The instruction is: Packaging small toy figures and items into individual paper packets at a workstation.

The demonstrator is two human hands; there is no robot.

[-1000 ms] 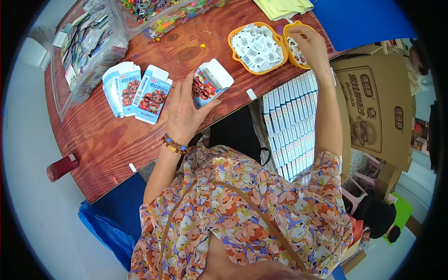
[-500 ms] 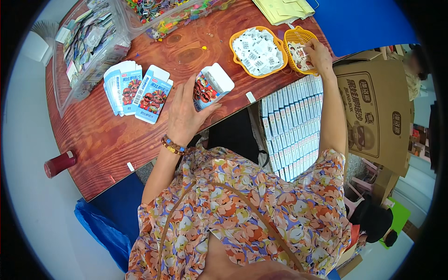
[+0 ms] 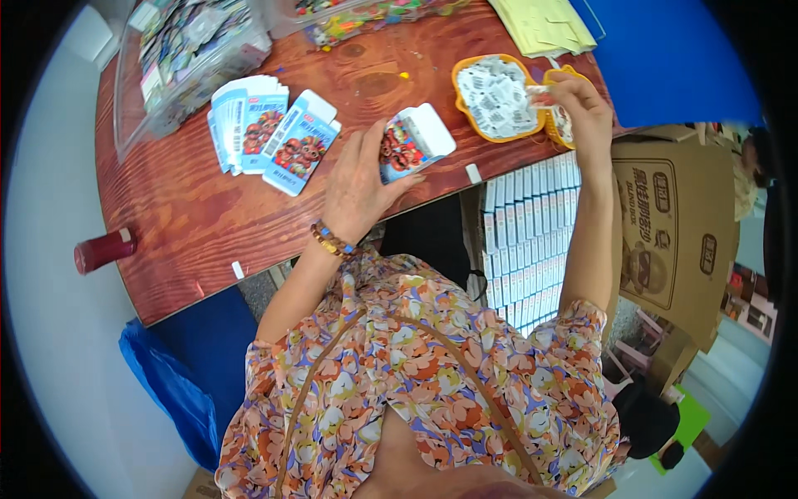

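Observation:
My left hand (image 3: 356, 181) is closed around a small blue carton (image 3: 401, 151) with red cartoon figures, its white end flap standing open toward the right. The carton is held just above the table's front edge. Pinched in the fingertips of my right hand (image 3: 586, 112) is a small white packet (image 3: 539, 95), with reddish marks that are too small to make out. That hand hovers over a small yellow basket (image 3: 575, 71) holding similar pieces, partly hidden by the fingers. Beside it stands an orange basket (image 3: 462, 106) full of white printed sachets (image 3: 497, 93).
Flat blue cartons (image 3: 264, 125) lie fanned on the red wooden table (image 3: 208, 216). Clear bins (image 3: 125, 125) of packets and colourful trinkets stand behind. Yellow sheets (image 3: 544, 25) lie at the back right. Rows of packed boxes (image 3: 532, 241) sit in an open cardboard carton (image 3: 673, 224). A dark red cylinder (image 3: 105, 251) is at left.
My right hand has risen out of the small yellow basket, and a small white packet now shows in its fingertips. The left hand still holds the blue carton. The whole view has shifted.

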